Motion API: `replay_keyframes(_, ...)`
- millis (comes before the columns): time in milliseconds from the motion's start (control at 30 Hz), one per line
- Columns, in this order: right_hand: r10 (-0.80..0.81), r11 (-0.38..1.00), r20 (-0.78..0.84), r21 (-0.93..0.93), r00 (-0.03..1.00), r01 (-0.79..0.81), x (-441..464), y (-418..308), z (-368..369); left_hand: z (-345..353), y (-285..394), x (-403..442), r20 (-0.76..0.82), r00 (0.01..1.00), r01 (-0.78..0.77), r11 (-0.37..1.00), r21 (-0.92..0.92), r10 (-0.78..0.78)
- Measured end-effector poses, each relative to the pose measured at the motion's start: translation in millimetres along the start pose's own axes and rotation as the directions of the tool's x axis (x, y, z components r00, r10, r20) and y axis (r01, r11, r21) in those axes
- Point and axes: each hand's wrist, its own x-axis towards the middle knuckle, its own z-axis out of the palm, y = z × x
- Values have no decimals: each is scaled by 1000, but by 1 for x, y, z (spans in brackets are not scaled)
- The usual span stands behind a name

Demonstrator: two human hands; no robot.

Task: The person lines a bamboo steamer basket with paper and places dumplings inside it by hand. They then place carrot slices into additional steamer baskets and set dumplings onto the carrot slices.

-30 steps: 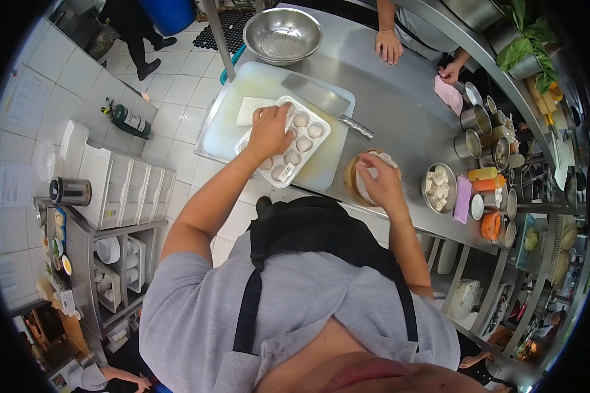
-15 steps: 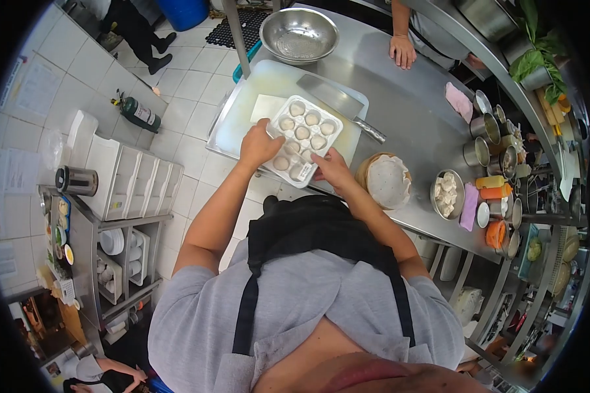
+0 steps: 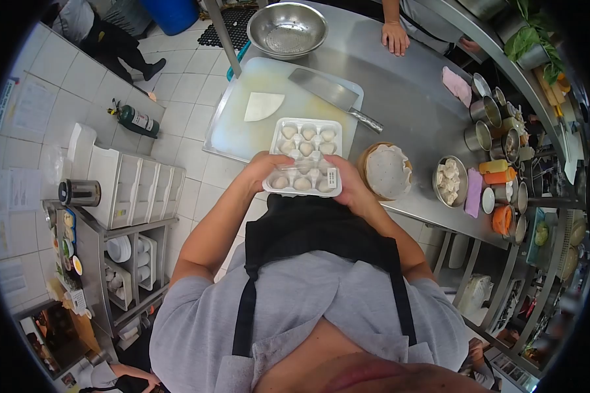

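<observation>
A white plastic tray point(image 3: 306, 152) of round pale pieces in cups is held in front of the apron, over the near edge of the cutting board point(image 3: 236, 124). My left hand point(image 3: 267, 168) grips its left side, and my right hand point(image 3: 346, 181) grips the right side by a printed label. On the board lie a white wedge-shaped piece point(image 3: 263, 106) and a cleaver point(image 3: 328, 90) whose handle points right. Right of my right hand sits a round steamer basket point(image 3: 387, 171) lined with white paper.
A steel bowl point(image 3: 287, 30) stands behind the board. At right are a bowl of pale pieces point(image 3: 450, 181), a purple cloth point(image 3: 473, 193), a pink cloth point(image 3: 456, 86) and several metal pots. Another person's hand point(image 3: 394, 38) rests on the far side of the steel table point(image 3: 413, 111).
My right hand has left the basket and taken hold of the tray. The tray has come toward my body and turned straighter, uncovering the white piece on the board.
</observation>
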Motion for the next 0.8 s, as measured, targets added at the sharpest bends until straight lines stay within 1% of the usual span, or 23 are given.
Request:
replay_keyframes(33, 8, 999, 20, -45, 1000, -7, -5, -2, 4, 4, 2, -4, 1, 1000, 1, 1000, 2, -1)
replay_keyframes(100, 10, 998, 32, -66, 999, -8, -20, -14, 14, 20, 8, -23, 3, 983, -185, 983, 17, 185)
replay_keyframes(167, 10, 997, 41, -81, 999, -7, -22, -14, 9, 28, 14, -28, -7, 987, -160, 987, 15, 160)
replay_keyframes(233, 65, 996, 80, 51, 995, -69, -12, -3, -11, 24, 1, -25, -18, 990, -141, 990, 12, 141)
replay_keyframes(267, 63, 997, 55, 32, 997, -65, -15, 7, -18, 13, -18, -14, -76, 994, -70, 995, 72, 75)
replay_keyframes(300, 9, 1000, -60, -20, 998, -11, -27, 8, -5, 9, -25, -2, -130, 991, -16, 991, 131, 33)
replay_keyframes(333, 3, 999, -25, -38, 1000, -3, -27, 0, -2, 11, -31, 0, -78, 986, -140, 988, 58, 144)
replay_keyframes(367, 18, 999, -12, -34, 1000, -18, -34, 7, -5, 11, -26, 0, -78, 988, -126, 990, 57, 130)
replay_keyframes(433, 143, 990, -7, -20, 990, -143, -39, 0, -8, 8, -26, -4, -72, 991, 111, 994, 17, -110)
replay_keyframes(467, 93, 995, 8, -30, 996, -92, -37, 1, -6, 12, -26, -3, -47, 995, 85, 995, -54, -87)
replay_keyframes(600, 59, 998, 24, 9, 998, -59, -44, -8, 12, 31, -10, -27, -66, 996, 59, 995, -85, -65)
replay_keyframes(667, 12, 998, -11, -62, 1000, -13, -58, -16, 24, 47, 0, -45, -107, 983, -147, 987, 58, 152)
replay_keyframes(700, 14, 998, -14, -56, 1000, -15, -60, -19, 27, 46, 1, -43, -108, 983, -141, 988, 60, 147)
replay_keyframes(767, 106, 993, 7, 42, 994, -107, -63, -20, 29, 38, -1, -36, -76, 997, -12, 1000, 8, 13)
replay_keyframes(800, 50, 997, 73, 61, 996, -55, -48, -5, 8, 8, -29, -3, 41, 991, 132, 983, -127, -127)
